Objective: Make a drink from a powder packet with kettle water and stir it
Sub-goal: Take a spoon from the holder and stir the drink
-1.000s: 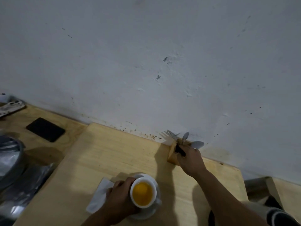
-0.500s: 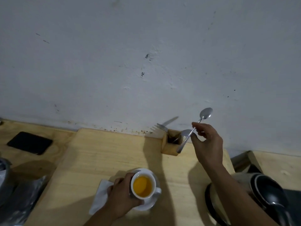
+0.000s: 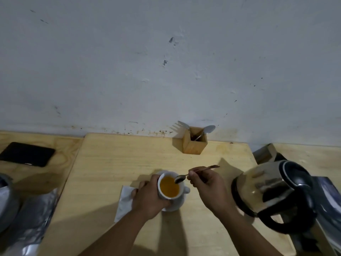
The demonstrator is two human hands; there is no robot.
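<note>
A white cup (image 3: pixel 180 189) full of orange drink stands on a white saucer (image 3: pixel 177 206) near the front of the wooden table (image 3: pixel 114 163). My left hand (image 3: pixel 149 197) wraps around the cup's left side. My right hand (image 3: pixel 207 185) pinches a metal spoon (image 3: pixel 195 173) by its handle, and the spoon's bowl hangs just over the cup's right rim, above the liquid. A white packet (image 3: pixel 124 200) lies flat left of the saucer, partly under my left hand. The steel kettle (image 3: pixel 273 191) with a black handle stands to the right.
A wooden cutlery holder (image 3: pixel 193 143) with a fork and a spoon stands against the white wall. A black phone (image 3: pixel 27 154) lies far left. Silvery foil bags (image 3: pixel 27 224) and a metal pot (image 3: pixel 5 198) sit at the lower left.
My right hand lifted a spoon out of the cutlery holder and carried it down to the cup's rim. My left hand stayed on the cup. The view shifted right, showing the kettle.
</note>
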